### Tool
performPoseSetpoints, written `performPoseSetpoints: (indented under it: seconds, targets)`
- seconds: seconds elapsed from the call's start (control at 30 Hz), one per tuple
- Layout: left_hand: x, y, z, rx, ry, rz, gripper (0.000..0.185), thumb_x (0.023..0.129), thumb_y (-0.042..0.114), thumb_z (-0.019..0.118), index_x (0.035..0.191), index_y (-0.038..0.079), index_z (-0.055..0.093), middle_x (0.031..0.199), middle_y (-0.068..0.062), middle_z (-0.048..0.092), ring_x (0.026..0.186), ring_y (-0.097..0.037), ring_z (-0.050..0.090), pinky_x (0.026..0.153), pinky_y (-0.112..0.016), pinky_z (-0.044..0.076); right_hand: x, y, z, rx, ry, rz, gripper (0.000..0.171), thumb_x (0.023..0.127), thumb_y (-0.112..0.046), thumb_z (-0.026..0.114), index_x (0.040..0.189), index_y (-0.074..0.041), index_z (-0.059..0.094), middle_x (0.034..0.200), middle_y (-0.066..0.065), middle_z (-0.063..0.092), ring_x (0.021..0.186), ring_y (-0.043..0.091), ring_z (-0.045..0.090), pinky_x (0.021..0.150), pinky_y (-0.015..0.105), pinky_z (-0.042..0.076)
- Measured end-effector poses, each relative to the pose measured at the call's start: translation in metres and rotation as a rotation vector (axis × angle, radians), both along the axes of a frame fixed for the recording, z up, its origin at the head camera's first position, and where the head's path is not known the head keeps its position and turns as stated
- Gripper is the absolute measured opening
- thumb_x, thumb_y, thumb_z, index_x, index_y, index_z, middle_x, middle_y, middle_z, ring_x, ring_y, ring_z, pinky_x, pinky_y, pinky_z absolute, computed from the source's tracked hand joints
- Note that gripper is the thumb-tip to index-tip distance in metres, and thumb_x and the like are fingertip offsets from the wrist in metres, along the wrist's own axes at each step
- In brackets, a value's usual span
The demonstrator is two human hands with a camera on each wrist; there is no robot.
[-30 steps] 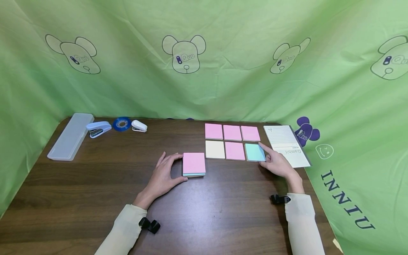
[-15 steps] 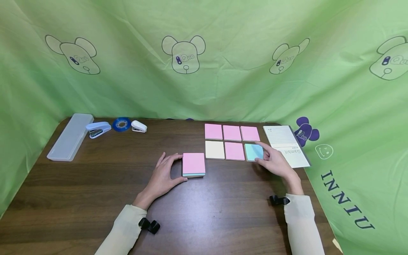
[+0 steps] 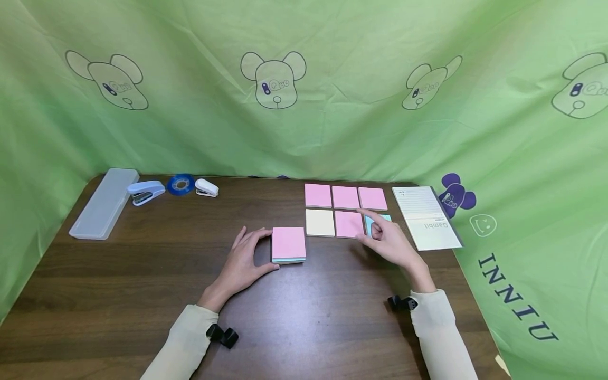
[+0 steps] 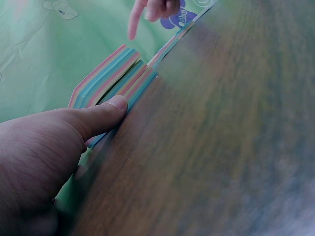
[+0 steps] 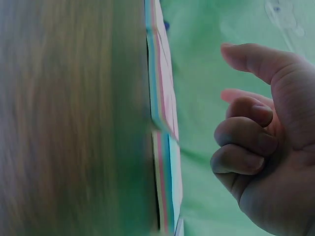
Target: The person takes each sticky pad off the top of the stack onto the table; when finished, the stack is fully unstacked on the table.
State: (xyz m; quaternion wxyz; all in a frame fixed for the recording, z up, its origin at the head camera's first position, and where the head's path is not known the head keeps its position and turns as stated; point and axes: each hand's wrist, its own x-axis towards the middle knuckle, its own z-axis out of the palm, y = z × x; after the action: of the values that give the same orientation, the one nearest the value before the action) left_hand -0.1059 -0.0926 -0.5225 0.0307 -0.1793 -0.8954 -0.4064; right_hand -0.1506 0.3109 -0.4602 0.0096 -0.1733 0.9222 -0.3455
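My left hand (image 3: 241, 264) holds a stack of sticky note pads (image 3: 288, 244), pink on top, at its left side, thumb at the near corner and fingers at the far one. In the left wrist view the thumb lies against the layered pastel edges of the stack (image 4: 110, 81). Over the row of pads my right hand (image 3: 389, 240) hovers with index finger and thumb spread apart and the other fingers curled, nothing between them. It partly covers a blue pad (image 3: 369, 224). Beside that lies a pink pad (image 3: 348, 224), then a cream pad (image 3: 320, 222).
Three more pink pads form a row behind, the middle pad (image 3: 345, 197) among them. A lined notebook (image 3: 425, 219) lies at the right. Back left are a translucent case (image 3: 104, 203), a blue stapler (image 3: 146, 191), blue tape (image 3: 181, 184) and a small white stapler (image 3: 207, 188). A green curtain (image 3: 332, 132) hangs behind.
My right hand has moved left from the blue pad's right edge toward the neighbouring pink pad, while the blue pad stays in place. The left hand and its stack have not moved.
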Motion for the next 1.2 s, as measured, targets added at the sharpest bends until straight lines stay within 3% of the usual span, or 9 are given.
performPoseSetpoints:
  seconds: [0.37,0.8,1.2]
  targets:
    - [0.0,0.0,-0.001,-0.004,0.001,-0.001,0.089,0.081,0.023,0.103,0.155,0.005,0.057,0.155,-0.015,0.064,0.152,-0.036,0.054,0.14,-0.058,0.012,0.01,-0.036,0.0,-0.062,-0.002,0.079,0.07,0.095,-0.017,0.089,0.157,-0.007,0.06,0.073,-0.01,0.033,0.066,0.005,0.032,0.07,0.029,0.04]
    - [0.0,0.0,0.0,-0.001,0.009,-0.004,0.089,0.081,0.022,0.103,0.154,0.004,0.057,0.155,-0.015,0.064,0.152,-0.036,0.054,0.14,-0.057,0.011,0.018,-0.072,-0.012,-0.076,0.011,0.189,0.07,0.092,-0.02,0.094,0.154,-0.006,0.063,0.075,-0.013,0.033,0.068,0.002,0.031,0.069,0.026,0.032]
    - [0.0,0.0,0.001,0.001,0.004,-0.005,0.089,0.081,0.022,0.103,0.155,0.003,0.056,0.155,-0.017,0.064,0.151,-0.037,0.054,0.14,-0.058,0.011,0.017,-0.101,-0.017,-0.002,-0.014,0.21,0.082,0.088,-0.035,0.097,0.159,-0.014,0.06,0.071,-0.016,0.037,0.066,-0.001,0.029,0.069,0.027,0.033]
